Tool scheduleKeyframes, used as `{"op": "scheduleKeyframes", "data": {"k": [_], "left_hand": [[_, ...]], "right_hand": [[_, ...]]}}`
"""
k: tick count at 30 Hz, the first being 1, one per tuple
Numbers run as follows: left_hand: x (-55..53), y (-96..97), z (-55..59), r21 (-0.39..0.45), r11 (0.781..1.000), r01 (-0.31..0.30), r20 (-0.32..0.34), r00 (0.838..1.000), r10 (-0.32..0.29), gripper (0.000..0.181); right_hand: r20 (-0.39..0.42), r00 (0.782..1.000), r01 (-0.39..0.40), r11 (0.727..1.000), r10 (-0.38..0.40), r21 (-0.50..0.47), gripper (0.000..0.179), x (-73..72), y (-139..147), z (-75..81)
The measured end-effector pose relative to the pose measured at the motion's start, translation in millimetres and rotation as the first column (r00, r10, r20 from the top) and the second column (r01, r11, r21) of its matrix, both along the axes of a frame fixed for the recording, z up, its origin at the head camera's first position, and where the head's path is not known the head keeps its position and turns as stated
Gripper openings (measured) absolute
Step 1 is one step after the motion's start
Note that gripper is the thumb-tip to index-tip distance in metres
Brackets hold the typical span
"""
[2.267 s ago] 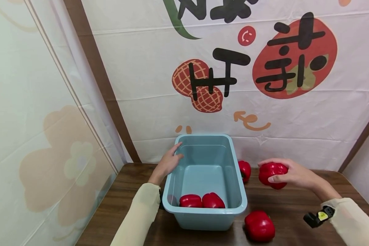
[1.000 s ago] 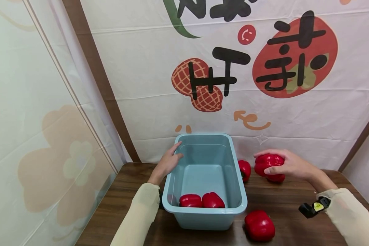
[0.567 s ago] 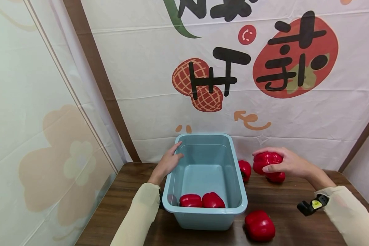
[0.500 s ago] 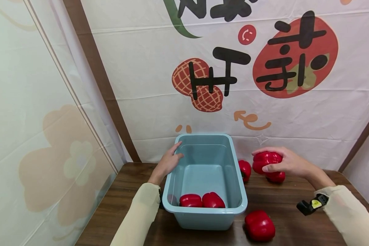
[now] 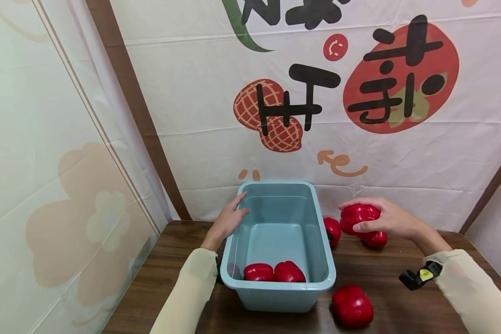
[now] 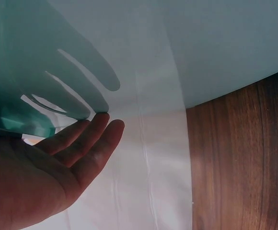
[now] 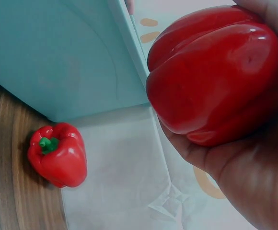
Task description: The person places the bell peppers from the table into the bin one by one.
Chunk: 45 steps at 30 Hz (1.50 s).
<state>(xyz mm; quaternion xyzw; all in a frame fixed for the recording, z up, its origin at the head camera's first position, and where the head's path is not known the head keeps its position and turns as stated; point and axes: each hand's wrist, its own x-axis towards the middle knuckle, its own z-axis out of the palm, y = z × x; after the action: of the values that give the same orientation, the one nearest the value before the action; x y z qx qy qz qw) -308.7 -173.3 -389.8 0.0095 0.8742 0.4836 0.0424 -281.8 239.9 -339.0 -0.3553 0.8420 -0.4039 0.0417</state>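
Note:
My left hand (image 5: 228, 219) holds the left rim of a light blue plastic tub (image 5: 288, 297). Its thumb reaches over the inside, while several fingers (image 6: 93, 143) lie along the outer wall in the left wrist view. Two red bell peppers lie at the tub's near end: one left (image 5: 259, 272), one right (image 5: 289, 272). On the right, my right hand (image 5: 390, 218) grips a glossy red bell pepper (image 7: 215, 76) above the table, between fingers and thumb. Partly hidden below it is another red pepper (image 5: 374, 240).
Against the tub's right wall, a red bell pepper with a green stem (image 7: 60, 155) lies on the wooden table (image 5: 401, 283). One more red pepper (image 5: 352, 307) sits near the tub's front right corner. A printed white cloth (image 5: 208, 139) hangs behind.
My right hand has carried its pepper left, toward the tub, and slightly up. The pepper lying behind it has come into sight. My left hand and the tub stay put.

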Motion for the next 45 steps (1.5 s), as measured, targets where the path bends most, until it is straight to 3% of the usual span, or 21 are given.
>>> {"op": "scheduleKeyframes", "data": {"k": [16, 22, 34, 45], "left_hand": [[0.1, -0.7, -0.4, 0.018, 1.000, -0.001, 0.015, 1.000, 0.001, 0.059], [-1.1, -0.6, -1.5, 0.025, 1.000, -0.006, 0.013, 1.000, 0.006, 0.059], [-0.6, -0.9, -2.8, 0.034, 0.999, -0.006, 0.006, 1.000, 0.006, 0.058], [-0.1, -1.0, -1.2, 0.035, 0.999, -0.004, 0.001, 1.000, 0.004, 0.059]], "right_hand": [[0.047, 0.999, 0.000, 1.000, 0.001, -0.016, 0.051, -2.7, -11.4, 7.9], [0.029, 1.000, 0.006, 1.000, -0.007, 0.006, 0.051, -3.3, -18.4, 10.2], [0.001, 1.000, -0.024, 1.000, 0.024, 0.012, 0.053, -5.9, -27.2, 13.6], [0.047, 0.997, -0.067, 0.997, 0.069, -0.032, 0.054, -9.0, -35.7, 15.2]]}}
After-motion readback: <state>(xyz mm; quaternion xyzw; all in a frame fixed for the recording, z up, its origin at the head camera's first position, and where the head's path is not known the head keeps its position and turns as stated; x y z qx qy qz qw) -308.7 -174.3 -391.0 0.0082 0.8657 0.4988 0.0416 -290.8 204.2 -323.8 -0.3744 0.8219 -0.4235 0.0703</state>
